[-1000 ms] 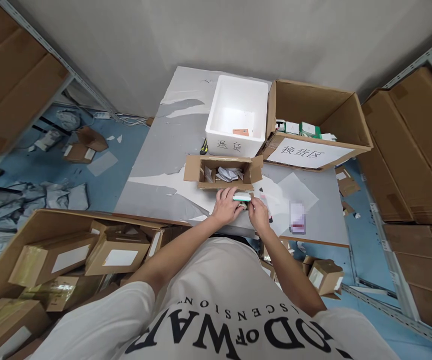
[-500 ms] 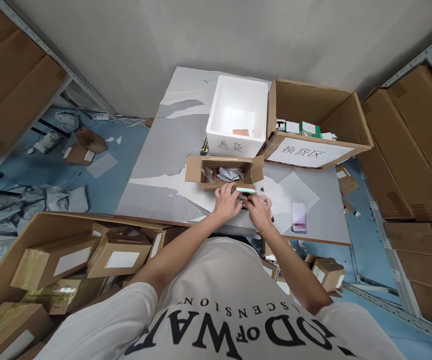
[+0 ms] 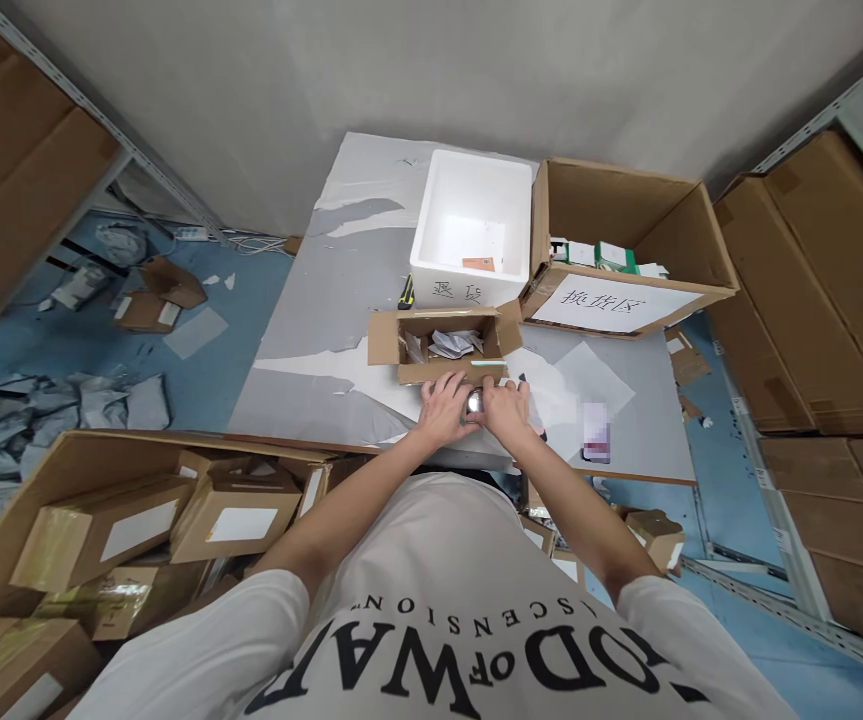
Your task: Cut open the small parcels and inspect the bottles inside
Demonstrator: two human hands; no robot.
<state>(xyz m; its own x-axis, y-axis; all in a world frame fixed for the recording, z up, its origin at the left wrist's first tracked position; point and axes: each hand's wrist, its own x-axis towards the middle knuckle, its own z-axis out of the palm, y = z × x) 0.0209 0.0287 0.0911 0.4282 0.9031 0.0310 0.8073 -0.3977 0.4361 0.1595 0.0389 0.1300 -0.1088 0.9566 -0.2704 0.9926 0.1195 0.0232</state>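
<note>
Close to the table's front edge, both my hands close around a small green-and-white box, mostly covered by my fingers. A shiny, round, silvery thing (image 3: 474, 402) shows between my hands; I cannot make out its kind. My left hand (image 3: 444, 410) grips from the left, fingers bent over the far side. From the right, my right hand (image 3: 504, 408) presses with fingertips near the shiny thing. Just beyond my fingers stands a small cardboard box (image 3: 446, 376) with its flaps up, crumpled white paper (image 3: 456, 344) inside.
Behind stand a white foam box (image 3: 431, 285) holding an orange card, and a large labelled carton (image 3: 716, 280) with green-and-white boxes. A phone-like thing (image 3: 596, 432) lies on the table (image 3: 303, 290) at right. Left below me is a big carton of parcels (image 3: 236, 522).
My hands have turned the small box so that the shiny round thing now shows between them. My right hand has shifted slightly left, fingers straighter.
</note>
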